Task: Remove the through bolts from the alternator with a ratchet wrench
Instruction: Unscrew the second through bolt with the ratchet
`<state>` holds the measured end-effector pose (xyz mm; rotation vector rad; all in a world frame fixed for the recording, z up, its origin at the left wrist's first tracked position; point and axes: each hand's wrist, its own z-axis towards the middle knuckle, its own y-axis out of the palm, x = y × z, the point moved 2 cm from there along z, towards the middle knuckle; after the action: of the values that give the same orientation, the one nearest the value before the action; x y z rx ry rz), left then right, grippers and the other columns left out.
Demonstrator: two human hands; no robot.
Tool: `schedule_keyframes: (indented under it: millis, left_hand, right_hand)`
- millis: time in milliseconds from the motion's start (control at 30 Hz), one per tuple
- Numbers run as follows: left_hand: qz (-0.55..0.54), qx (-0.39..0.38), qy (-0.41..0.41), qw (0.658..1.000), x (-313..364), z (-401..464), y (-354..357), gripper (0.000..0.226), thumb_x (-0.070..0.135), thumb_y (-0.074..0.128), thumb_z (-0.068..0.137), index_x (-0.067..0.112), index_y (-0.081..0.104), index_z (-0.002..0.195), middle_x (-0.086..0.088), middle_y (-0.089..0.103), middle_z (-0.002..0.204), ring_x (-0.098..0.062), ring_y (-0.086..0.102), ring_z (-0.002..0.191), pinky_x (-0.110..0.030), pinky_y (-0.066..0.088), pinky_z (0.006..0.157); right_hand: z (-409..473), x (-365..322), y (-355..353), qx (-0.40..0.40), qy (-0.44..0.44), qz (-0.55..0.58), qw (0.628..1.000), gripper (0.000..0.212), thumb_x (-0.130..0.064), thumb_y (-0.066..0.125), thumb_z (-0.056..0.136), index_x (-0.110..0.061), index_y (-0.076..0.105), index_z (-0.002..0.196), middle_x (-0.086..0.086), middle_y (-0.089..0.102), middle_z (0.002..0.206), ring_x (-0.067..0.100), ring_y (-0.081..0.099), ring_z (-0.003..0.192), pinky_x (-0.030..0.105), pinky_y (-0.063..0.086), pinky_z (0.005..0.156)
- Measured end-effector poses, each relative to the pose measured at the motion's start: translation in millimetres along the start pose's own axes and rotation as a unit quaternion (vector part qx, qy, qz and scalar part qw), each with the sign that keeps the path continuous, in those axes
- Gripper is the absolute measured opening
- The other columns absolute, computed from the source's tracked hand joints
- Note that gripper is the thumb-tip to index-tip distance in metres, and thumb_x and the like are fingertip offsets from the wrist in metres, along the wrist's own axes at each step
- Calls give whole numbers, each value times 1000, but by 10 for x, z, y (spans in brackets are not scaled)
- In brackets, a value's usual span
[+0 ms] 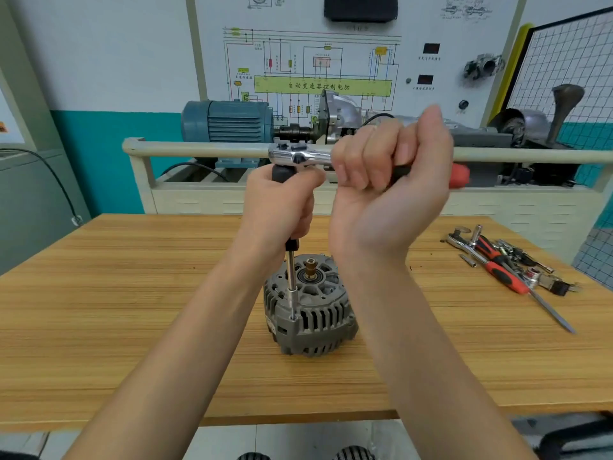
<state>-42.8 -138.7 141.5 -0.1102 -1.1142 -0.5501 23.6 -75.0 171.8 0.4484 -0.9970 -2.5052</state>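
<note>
Both bare forearms reach forward and upward from the bottom corners, converging toward the middle. The left hand (282,200) is closed in a fist, back of the hand toward the camera, fingers wrapped around an upright black grip. The right hand (391,180) is raised just beside it, palm and inner wrist facing the camera, fingers curled over a horizontal handle, thumb upright at the far side. The right hand is slightly blurred.

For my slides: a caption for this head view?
Both hands drive a ratchet wrench through a long extension into the alternator.
</note>
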Motion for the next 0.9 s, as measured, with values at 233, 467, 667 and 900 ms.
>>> schedule_keyframes:
  millis: [233, 467, 667, 900]
  left_hand:
    - [-1, -56, 16, 998, 13, -47, -71, 49, -5, 56, 85, 20, 38, 47, 5, 29, 39, -11, 21, 34, -16, 21, 38]
    - [-21, -187, 6, 982, 96, 4, -92, 35, 7, 59, 77, 15, 42, 48, 0, 35, 39, -15, 29, 32, -19, 28, 40]
    - [-9, -128, -50, 990, 61, 48, -31, 49, 1, 47, 93, 16, 26, 51, 5, 22, 37, -9, 15, 30, -14, 15, 38]
    - [12, 5, -9, 1000, 21, 32, 16, 46, -2, 52, 88, 19, 32, 53, 7, 25, 39, -10, 16, 32, -13, 17, 39]
  right_hand:
    - [23, -37, 13, -35, 21, 1, 999, 59, -11, 27, 100, -18, 32, 42, -6, 23, 37, 10, 19, 35, 25, 18, 43]
    - [526, 250, -244, 101, 360, 173, 911, 62, -17, 30, 97, -13, 31, 35, -2, 22, 31, 12, 18, 26, 21, 19, 33]
    - [607, 364, -382, 135, 380, 215, 889, 63, -19, 32, 99, -13, 30, 37, -2, 22, 32, 13, 21, 25, 18, 19, 32]
    - [207, 19, -112, 48, 105, 69, 991, 49, -13, 30, 99, -18, 28, 51, -5, 22, 37, 11, 18, 33, 24, 19, 40]
